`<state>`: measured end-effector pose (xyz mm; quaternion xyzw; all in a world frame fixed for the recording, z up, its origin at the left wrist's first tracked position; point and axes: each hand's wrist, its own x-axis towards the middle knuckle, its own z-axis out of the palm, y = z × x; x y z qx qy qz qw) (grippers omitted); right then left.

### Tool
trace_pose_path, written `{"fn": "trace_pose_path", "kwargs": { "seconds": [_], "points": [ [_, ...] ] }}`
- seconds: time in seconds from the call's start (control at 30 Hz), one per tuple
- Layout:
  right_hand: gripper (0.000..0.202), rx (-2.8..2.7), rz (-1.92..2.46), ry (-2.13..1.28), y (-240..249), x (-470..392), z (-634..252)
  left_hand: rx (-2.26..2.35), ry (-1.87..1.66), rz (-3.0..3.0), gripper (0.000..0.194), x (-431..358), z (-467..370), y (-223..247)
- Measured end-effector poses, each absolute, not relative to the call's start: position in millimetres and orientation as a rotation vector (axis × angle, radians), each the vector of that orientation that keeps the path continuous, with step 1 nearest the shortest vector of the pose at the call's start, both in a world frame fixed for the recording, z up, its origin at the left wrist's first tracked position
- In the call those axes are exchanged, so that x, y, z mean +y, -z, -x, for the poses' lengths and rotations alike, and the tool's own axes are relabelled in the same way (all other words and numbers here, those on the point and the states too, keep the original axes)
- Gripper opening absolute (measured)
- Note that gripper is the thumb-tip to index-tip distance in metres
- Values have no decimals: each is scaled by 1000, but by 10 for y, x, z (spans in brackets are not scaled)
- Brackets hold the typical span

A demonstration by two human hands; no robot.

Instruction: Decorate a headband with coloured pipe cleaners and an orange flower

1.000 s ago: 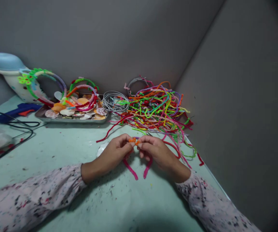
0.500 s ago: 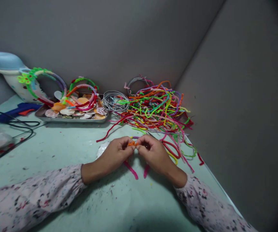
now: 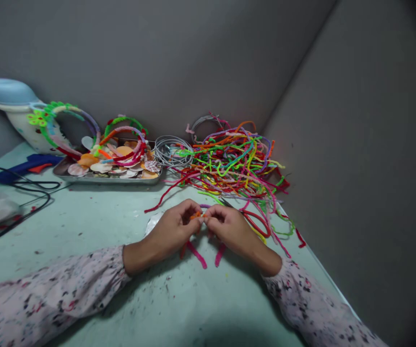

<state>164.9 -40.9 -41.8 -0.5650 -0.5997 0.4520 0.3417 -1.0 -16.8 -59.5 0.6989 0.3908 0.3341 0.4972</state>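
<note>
Between my two hands is a bent orange pipe cleaner point(image 3: 195, 216), pinched at the middle of the view. My left hand point(image 3: 174, 227) is closed on it with thumb and fingertips. From the other side my right hand point(image 3: 229, 231) pinches it too, the fingertips almost touching the left ones. Beneath the hands, two pink fuzzy ends point(image 3: 198, 255) stick out towards me, and a purple fuzzy piece shows just beyond the fingertips. How these pieces join is hidden by my hands.
A tangled heap of pipe cleaners point(image 3: 237, 159) lies at the back right, beside a coil of wire point(image 3: 174, 151). Left of it, a metal tray point(image 3: 121, 180) holds shells and fuzzy hoops. A glue gun point(image 3: 23, 166) with a black cable and a blue-lidded container point(image 3: 9, 91) stand far left.
My left fingers have shifted slightly on the orange pipe cleaner, and an orange-red end now shows below the left hand. My right hand has barely moved.
</note>
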Motion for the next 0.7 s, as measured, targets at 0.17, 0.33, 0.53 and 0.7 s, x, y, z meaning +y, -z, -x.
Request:
{"fn": "trace_pose_path", "kwargs": {
  "seconds": [0.17,0.33,0.53,0.7],
  "points": [
    [7,-1517,1455,-1292,378,-420,-1640,1067,-793,-1846,9,-156,29,557],
    [6,-1419,1441,-1377,386,-414,-1617,1086,-769,-1770,12,-165,17,542],
    [10,-1481,1433,-1219,510,-419,-1612,1095,-764,-1756,13,-168,9,565],
    [11,-1619,1458,-1053,535,-435,-1620,1129,-733,-1903,10,-182,17,552]
  ]
}}
